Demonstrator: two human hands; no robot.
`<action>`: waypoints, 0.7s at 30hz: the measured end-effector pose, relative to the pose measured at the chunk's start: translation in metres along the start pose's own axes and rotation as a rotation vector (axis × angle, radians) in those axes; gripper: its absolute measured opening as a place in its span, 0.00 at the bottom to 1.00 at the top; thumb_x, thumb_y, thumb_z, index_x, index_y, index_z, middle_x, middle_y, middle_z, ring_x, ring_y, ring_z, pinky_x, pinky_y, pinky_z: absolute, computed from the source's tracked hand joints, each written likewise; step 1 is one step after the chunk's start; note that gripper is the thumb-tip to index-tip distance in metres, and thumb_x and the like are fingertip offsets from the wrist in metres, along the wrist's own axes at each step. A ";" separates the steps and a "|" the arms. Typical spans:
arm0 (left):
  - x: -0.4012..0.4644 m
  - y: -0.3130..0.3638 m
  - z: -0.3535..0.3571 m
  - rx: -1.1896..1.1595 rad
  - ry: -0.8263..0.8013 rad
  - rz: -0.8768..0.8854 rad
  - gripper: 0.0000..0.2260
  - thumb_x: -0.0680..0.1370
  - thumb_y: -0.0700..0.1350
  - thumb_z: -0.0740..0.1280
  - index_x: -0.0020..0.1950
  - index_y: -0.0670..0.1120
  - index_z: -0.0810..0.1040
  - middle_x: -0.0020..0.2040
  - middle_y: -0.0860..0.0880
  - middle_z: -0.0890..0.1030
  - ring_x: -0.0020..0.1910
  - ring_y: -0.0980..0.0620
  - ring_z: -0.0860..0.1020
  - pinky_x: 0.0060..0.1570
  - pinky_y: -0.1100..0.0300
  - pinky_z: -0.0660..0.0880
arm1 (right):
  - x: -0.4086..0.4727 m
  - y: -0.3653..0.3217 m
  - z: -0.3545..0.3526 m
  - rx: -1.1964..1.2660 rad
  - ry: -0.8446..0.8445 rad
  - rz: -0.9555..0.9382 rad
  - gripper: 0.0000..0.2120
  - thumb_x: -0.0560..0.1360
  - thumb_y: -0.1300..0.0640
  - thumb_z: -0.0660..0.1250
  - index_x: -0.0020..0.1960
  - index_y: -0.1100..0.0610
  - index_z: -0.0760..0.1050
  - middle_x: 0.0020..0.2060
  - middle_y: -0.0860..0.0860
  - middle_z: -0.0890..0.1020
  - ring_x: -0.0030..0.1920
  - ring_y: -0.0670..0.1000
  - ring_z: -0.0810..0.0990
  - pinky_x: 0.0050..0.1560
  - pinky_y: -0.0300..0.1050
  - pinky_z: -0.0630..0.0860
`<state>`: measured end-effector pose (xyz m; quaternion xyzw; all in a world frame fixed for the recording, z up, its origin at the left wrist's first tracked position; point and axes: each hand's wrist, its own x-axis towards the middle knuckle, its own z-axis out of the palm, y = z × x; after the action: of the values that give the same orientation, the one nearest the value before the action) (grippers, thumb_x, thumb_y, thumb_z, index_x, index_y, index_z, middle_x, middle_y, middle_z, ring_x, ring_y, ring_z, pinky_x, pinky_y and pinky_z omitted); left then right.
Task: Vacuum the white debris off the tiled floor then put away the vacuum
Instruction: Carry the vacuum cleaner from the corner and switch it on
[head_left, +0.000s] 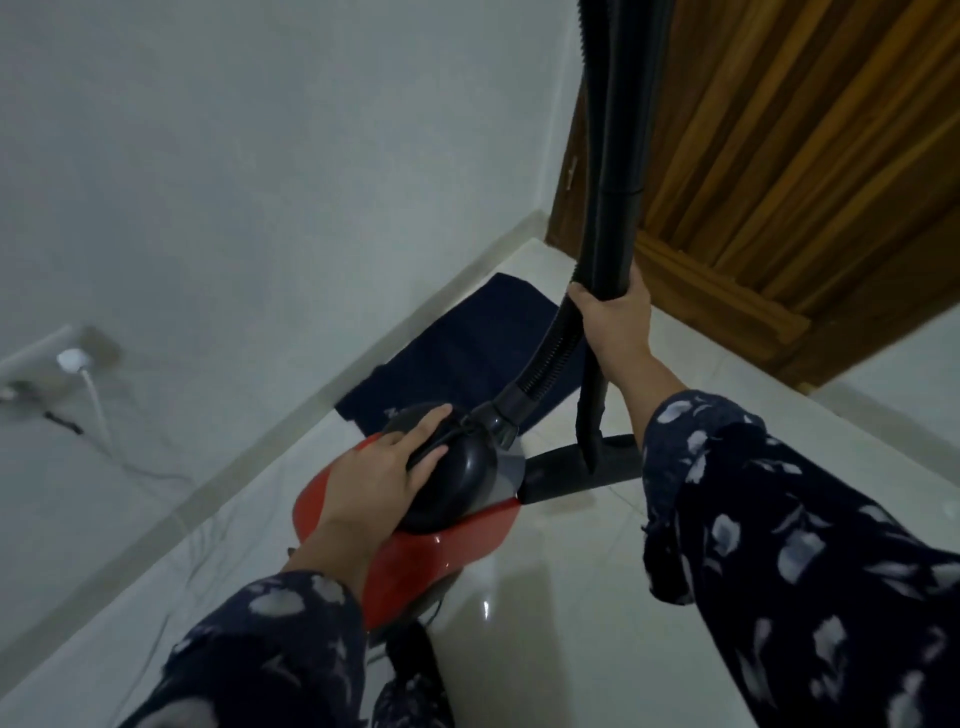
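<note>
Vacuum body (415, 551): a red canister with a dark rounded top cover (457, 488), positioned on the glossy white tiled floor (571, 623) near the base of the white wall (260, 156).

Left hand (384, 473): laid flat on the dark top cover. Fingers (426, 415) are extended and slightly spread, pressed against the cover surface. Whether they hook a handle or catch cannot be determined from this view.

Right hand (618, 322): raised above the canister and closed around the rigid black tube (623, 156), with the fingers wrapped fully round it. The tube runs upward past the top edge of the view.

Hose (550, 353): 1 black ribbed length runs from beside the right hand down to a grey connector (498, 415) at the front of the canister.

Floor nozzle (582, 467): a flat black head lying on the tiles just beside the canister's front, below the right hand.

Surroundings:
- A dark blue mat (467, 343) lies on the floor against the wall, behind the canister.
- A wooden door (805, 156) stands to the right, behind the tube.
- A white plug (70, 359) sits in a wall socket at left; its cord (98, 410) hangs down the wall.
- Both forearms wear dark sleeves (805, 545) with a pale leaf print.
</note>
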<state>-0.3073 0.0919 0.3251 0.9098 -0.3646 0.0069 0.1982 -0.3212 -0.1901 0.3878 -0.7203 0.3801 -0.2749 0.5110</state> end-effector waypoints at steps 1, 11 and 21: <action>-0.017 0.011 -0.001 0.012 0.004 0.000 0.28 0.75 0.64 0.44 0.74 0.62 0.62 0.45 0.48 0.84 0.41 0.47 0.82 0.36 0.55 0.76 | -0.014 0.003 -0.014 0.004 0.001 0.003 0.29 0.71 0.57 0.73 0.70 0.53 0.71 0.58 0.54 0.81 0.58 0.55 0.80 0.62 0.57 0.77; -0.194 0.106 0.022 -0.099 -0.189 -0.112 0.24 0.80 0.59 0.52 0.76 0.63 0.53 0.48 0.50 0.80 0.43 0.51 0.79 0.40 0.59 0.74 | -0.159 0.063 -0.128 0.006 -0.033 0.058 0.28 0.71 0.59 0.73 0.70 0.53 0.71 0.56 0.52 0.82 0.56 0.53 0.81 0.60 0.55 0.79; -0.344 0.134 0.103 -0.098 -0.285 -0.098 0.32 0.72 0.66 0.39 0.76 0.65 0.54 0.48 0.51 0.80 0.44 0.51 0.79 0.37 0.58 0.75 | -0.282 0.186 -0.192 -0.020 0.010 0.137 0.27 0.71 0.61 0.72 0.69 0.55 0.71 0.55 0.52 0.82 0.54 0.53 0.81 0.57 0.54 0.80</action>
<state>-0.6631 0.1933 0.2238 0.9075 -0.3440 -0.1499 0.1886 -0.6795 -0.0923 0.2720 -0.6964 0.4335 -0.2390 0.5196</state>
